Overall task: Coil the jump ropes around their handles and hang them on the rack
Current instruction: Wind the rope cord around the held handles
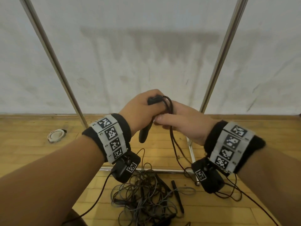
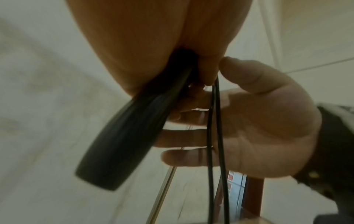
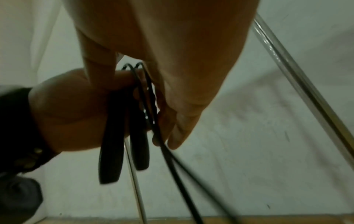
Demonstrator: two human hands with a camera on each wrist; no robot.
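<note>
Two black tapered plastic jump-rope handles (image 3: 122, 136) hang side by side, long axis pointing down, clenched in our left hand (image 1: 140, 110). Thin black rope cord (image 2: 214, 136) drops just right of them, pinched in our right hand (image 1: 182, 121), so we judge that hand winds next.

handles (image 3: 122, 136): two black grips, hanging side by side, frame centre
cord (image 1: 169, 103): black, looped over them, trailing down
rack (image 1: 219, 62): metal poles, background
</note>
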